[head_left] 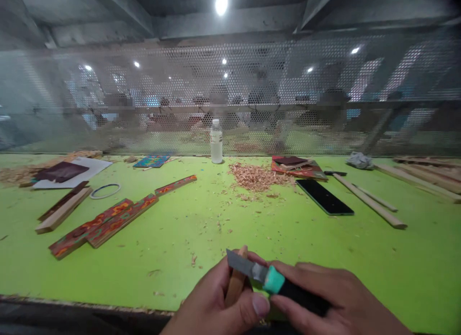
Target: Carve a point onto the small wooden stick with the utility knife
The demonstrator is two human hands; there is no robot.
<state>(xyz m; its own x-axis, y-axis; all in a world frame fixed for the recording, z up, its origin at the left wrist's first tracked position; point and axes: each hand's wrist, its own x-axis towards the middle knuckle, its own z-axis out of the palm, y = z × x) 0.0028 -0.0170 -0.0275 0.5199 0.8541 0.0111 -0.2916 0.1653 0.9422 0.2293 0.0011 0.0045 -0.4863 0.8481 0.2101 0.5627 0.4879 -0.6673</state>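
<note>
Knife on wood, low and close at the near edge of the green table (223, 219).

The left hand (219, 301) is wrapped around a small wooden stick (236, 282), fingers curled shut on it, the stick standing nearly upright with its tip poking above the thumb. The right hand (338, 301) grips a knife (266, 276) by its black handle with a teal collar, and the grey blade lies across the top of the stick, touching it. Both hands sit side by side, nearly touching. Well beyond them: a pile of wood shavings (255, 176), a plastic bottle (216, 141), a black phone (324, 196), painted wooden strips (108, 222).
</note>
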